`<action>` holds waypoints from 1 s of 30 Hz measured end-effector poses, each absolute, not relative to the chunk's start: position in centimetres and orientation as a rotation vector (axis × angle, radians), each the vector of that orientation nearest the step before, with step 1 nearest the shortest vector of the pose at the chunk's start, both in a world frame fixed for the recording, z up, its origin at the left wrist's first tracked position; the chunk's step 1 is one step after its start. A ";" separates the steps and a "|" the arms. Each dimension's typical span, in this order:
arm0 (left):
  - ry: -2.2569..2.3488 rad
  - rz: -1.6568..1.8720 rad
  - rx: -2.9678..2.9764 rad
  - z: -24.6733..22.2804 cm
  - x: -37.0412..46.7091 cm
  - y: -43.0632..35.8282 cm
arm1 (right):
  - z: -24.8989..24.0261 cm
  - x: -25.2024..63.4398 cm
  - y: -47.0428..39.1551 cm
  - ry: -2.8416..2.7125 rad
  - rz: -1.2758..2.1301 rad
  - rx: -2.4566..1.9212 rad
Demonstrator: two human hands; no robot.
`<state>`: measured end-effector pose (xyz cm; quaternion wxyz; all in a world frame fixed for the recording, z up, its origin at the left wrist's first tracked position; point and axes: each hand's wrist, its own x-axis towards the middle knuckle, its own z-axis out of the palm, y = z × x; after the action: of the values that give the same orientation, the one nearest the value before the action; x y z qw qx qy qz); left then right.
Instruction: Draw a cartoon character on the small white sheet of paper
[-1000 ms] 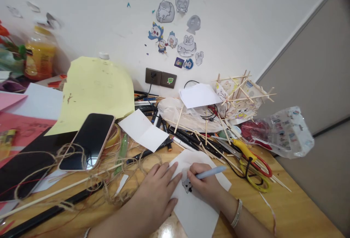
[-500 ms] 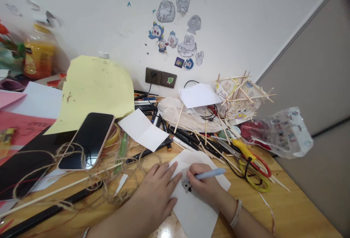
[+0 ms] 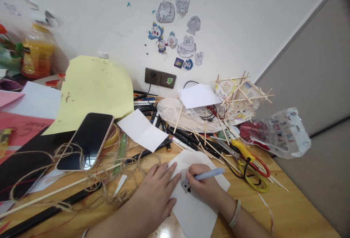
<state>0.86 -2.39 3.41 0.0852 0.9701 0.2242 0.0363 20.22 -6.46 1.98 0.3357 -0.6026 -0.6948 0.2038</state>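
Note:
A white sheet of paper (image 3: pixel 195 212) lies on the wooden table in front of me. On it is a small grey drawing of a figure (image 3: pixel 186 186) with dark spots, partly covered by my fingers. My right hand (image 3: pixel 203 183) is closed round a light blue pen (image 3: pixel 210 173), its tip hidden behind the fingers at the drawing. Flat on the sheet's left edge rests my left hand (image 3: pixel 161 185), fingers spread, holding nothing.
Left of my hands lie tangled twine (image 3: pixel 109 187), a phone (image 3: pixel 86 141) and yellow paper (image 3: pixel 95 88). Several markers (image 3: pixel 186 139), thin sticks and scissors (image 3: pixel 251 161) are heaped behind the sheet. A stick frame (image 3: pixel 237 99) and a plastic bag (image 3: pixel 284 132) stand right.
The whole view has shifted very slightly. Both hands and the pen stay at nearly the same place on the sheet.

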 end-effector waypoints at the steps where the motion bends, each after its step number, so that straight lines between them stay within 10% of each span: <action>1: 0.671 0.100 2.896 3.4 0.8 -2.4 | 2.0 20.2 -6.5 -1.820 0.521 -1.568; 30: 0.683 0.004 2.875 3.3 1.2 -2.2 | 2.0 20.1 -6.5 -1.686 0.512 -1.634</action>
<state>1.24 -2.19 3.34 0.0932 0.9687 0.2302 0.0013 20.12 -6.45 1.97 0.3607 -0.6341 -0.6544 0.1987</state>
